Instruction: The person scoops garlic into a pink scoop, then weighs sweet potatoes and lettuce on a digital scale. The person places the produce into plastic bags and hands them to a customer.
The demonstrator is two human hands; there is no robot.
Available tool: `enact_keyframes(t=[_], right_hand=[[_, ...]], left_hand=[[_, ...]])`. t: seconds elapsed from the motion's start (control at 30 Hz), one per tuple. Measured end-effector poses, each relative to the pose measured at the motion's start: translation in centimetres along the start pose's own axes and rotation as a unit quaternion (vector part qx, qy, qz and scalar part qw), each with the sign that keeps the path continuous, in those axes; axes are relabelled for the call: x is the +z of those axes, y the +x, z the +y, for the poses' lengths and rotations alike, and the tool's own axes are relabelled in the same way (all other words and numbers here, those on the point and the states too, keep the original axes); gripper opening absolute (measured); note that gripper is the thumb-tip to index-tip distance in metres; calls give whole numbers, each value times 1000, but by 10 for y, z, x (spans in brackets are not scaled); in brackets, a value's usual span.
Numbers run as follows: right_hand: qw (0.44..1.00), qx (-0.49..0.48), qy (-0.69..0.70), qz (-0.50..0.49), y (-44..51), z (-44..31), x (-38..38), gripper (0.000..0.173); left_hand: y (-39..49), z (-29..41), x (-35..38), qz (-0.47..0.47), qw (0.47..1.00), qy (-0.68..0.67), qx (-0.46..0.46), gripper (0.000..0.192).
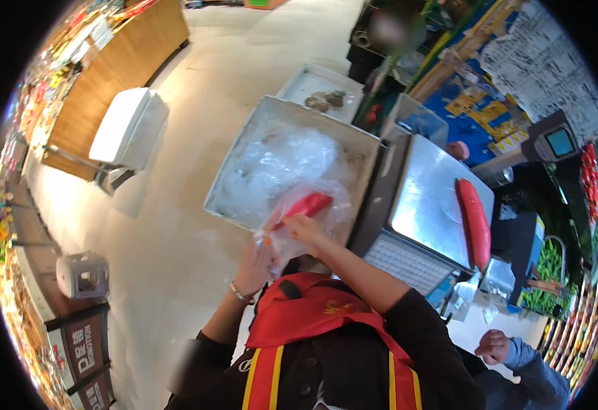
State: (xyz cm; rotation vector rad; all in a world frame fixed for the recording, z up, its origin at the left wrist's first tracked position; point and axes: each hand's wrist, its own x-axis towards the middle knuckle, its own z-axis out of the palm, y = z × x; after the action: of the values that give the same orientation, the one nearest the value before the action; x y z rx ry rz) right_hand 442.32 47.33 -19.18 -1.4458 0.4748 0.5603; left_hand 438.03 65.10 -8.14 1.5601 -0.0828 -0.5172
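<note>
A clear plastic bag (337,205) hangs between my hands over the near edge of a white foam box (227,174). Inside the bag, or behind its film, shows a shiny red item (309,205); I cannot tell what it is. My left hand (260,261) is closed on the gathered plastic at the bag's lower left. With bent fingers, my right hand (304,230) is at the near end of the red item. More crumpled clear plastic (299,154) fills the box. On the steel scale plate (427,195) to the right lies a long red root vegetable (476,225).
A shallow white tray (299,82) stands beyond the box. The scale's keypad (406,261) faces me, its display (560,142) at the right. A co-worker's or shopper's hand (494,347) is at lower right. On the left stand a white foam box (124,125) and a plastic stool (82,275).
</note>
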Motion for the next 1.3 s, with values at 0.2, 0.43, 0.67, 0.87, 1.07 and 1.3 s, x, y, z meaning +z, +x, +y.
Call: enact_keyframes(t=[0.2,0.43,0.67,0.87,1.07,1.3], right_hand=[[769,-433,-322,343,-147,-149,-179,47],[681,-51,-555,474,-221,-102,-339,70],[788,-332,-294,428,-208,-143,-255,48],[820,-543,-175,52,-148,-207,-82,51],[763,-439,-412,-236,-6,-107,-27,61],[662,-401,-626,98,17,-81,-42,46]], left_hand=[[0,15,2,32,997,-26,66,57],[9,34,10,32,997,5,70,59],[2,39,2,57,998,-29,25,58],[-1,31,8,84,992,-79,43,62],[-3,35,11,108,982,-134,80,60],[-20,17,6,129,975,-170,54,59]])
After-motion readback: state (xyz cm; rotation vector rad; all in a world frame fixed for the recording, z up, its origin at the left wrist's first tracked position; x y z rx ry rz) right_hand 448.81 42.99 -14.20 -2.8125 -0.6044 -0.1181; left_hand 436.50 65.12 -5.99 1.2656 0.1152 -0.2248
